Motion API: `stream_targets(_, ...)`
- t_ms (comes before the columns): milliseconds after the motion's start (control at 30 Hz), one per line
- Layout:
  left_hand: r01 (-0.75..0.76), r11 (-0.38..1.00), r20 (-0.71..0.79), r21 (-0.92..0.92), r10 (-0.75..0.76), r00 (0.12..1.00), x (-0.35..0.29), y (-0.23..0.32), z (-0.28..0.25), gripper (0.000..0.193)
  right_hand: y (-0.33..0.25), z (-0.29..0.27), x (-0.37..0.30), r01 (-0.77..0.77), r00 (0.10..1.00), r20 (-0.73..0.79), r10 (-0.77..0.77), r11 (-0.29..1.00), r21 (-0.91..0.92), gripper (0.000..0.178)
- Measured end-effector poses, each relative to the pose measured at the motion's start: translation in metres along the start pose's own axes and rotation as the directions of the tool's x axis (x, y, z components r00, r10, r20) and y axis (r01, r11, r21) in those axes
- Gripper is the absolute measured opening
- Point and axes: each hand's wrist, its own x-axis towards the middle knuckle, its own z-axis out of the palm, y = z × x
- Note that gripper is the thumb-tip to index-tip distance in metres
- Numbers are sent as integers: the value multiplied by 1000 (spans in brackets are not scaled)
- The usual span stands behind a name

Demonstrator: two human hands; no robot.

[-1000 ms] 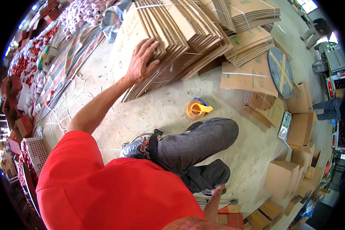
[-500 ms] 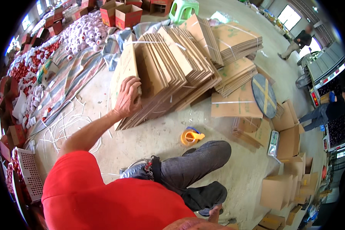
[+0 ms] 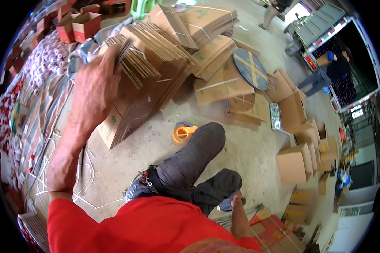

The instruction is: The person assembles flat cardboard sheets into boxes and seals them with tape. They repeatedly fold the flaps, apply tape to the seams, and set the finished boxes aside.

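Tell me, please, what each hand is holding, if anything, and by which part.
The left hand overlaps the upper edges of the flattened cardboard stack; whether it grips any cannot be told. Nothing shows held in the right hand.

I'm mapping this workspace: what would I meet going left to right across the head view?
Pile of pale round things, left hand, orange tape dispenser, dark disc with a yellow cross, scale, person in dark clothing.

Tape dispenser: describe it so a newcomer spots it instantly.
Find the big stack of flattened cardboard boxes by the left hand. Look below it, left of the bent knee. The tape dispenser is bright orange, unlike those brown boxes.
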Motion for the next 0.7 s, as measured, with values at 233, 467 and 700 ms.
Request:
stream_targets(233, -800, 588, -89, -120, 796, 598, 72, 136, -34, 23, 34, -39, 38, 154, 985, -77, -156, 988, -32, 42)
stream_targets(467, -976, 45, -193, -215, 977, 88, 59, 254, 41, 6, -13, -29, -29, 489, 783, -213, -585, 789, -371, 31)
stream_targets(700, -862, -415, -312, -289, 893, -325, 2, 347, 161, 7, -198, 11, -197, 685, 658, -363, -659, 725, -75, 40)
